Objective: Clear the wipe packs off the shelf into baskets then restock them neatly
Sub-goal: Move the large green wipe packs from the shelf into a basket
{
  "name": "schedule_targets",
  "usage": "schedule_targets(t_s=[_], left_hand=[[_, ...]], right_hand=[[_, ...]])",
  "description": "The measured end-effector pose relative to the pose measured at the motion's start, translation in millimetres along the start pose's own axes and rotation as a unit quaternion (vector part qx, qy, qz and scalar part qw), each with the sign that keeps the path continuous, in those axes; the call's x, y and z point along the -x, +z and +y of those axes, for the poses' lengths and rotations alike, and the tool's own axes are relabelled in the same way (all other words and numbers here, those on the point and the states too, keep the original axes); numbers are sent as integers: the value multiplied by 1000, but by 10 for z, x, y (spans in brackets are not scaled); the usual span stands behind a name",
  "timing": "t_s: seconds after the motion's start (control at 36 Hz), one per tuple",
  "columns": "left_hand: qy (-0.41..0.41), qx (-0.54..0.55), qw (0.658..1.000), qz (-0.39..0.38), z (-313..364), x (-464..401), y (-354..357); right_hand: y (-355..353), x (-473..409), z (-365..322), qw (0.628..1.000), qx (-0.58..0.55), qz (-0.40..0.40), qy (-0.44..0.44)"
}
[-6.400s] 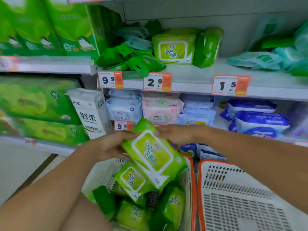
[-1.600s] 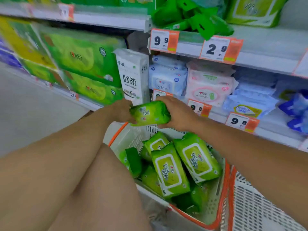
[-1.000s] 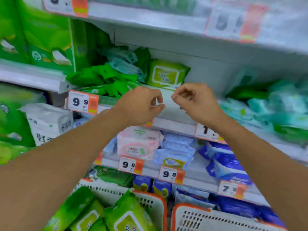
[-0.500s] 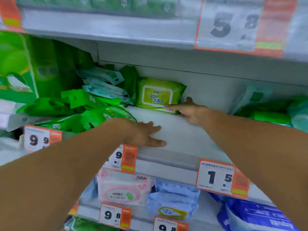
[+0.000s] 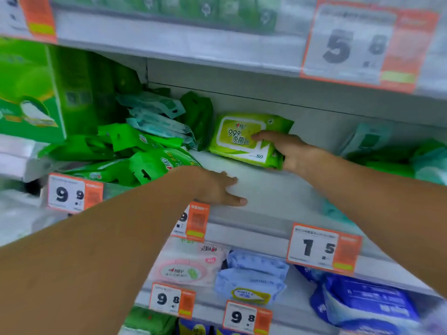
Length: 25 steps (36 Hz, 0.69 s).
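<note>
A single lime-green wipe pack (image 5: 238,139) leans against the back wall of the grey shelf (image 5: 273,194). My right hand (image 5: 287,151) grips its right end, thumb across the front label and fingers behind. My left hand (image 5: 220,189) rests flat on the bare shelf surface in front of the pack, fingers straight and holding nothing. The baskets are out of view.
A heap of small dark-green and teal sachets (image 5: 135,151) fills the shelf's left part, beside a green tissue box (image 5: 31,93). Teal and green packs (image 5: 396,155) lie at the right. Price tags (image 5: 323,247) line the edge; pink and blue packs (image 5: 251,276) sit one shelf lower.
My right hand has closed round the right end of the lime-green pack, which it only touched before. The pack has tilted slightly. My left hand stays flat on the shelf.
</note>
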<state>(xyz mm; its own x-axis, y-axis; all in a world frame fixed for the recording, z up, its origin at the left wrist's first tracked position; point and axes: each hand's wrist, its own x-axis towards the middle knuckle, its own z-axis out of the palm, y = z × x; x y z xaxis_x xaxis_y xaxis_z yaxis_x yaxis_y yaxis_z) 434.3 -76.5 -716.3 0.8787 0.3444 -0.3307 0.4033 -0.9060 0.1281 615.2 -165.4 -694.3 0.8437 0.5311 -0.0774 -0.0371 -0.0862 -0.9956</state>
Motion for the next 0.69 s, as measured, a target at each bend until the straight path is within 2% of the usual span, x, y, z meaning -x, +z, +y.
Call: schedule_targets(t_s=[0.08,0.14,0.19,0.22,0.25,0.31,0.33,0.39,0.44,0.47,0.56,0.69], left_hand=[[-1,23,999,39,15,79,3],[4,68,989,132,24,113,-9],[22,186,959,211,80,207,-11],[50,278,934,217,117,276,3],[89,374,903,192,173,370,22],[166,548,812,110,256,576,65],[167,615,765,92,262,671,96],[137,703,688,114,258,802,152],[133,738,648,134,256,980,201],[129,728,658,143,227,1064,231],[130,660,729,127,127,1363,395],[76,633,761,125,-145,1756,772]], right_hand=[[-326,426,-42,999,-41,-27,19],[-541,742,-51,996,-63,-60,27],[-715,1047,-55,991,-88,-91,34],[-786,1192,-40,989,-102,-98,35],[-840,1330,-23,987,-118,-102,32],[-902,1538,34,983,-143,-112,28],[-911,1623,65,982,-149,-111,23],[-921,1790,130,980,-160,-114,11],[-897,1946,224,977,-162,-136,12],[-870,2024,280,975,-159,-153,13],[-737,2203,446,971,-132,-200,18],[-400,2441,699,967,-125,-220,30]])
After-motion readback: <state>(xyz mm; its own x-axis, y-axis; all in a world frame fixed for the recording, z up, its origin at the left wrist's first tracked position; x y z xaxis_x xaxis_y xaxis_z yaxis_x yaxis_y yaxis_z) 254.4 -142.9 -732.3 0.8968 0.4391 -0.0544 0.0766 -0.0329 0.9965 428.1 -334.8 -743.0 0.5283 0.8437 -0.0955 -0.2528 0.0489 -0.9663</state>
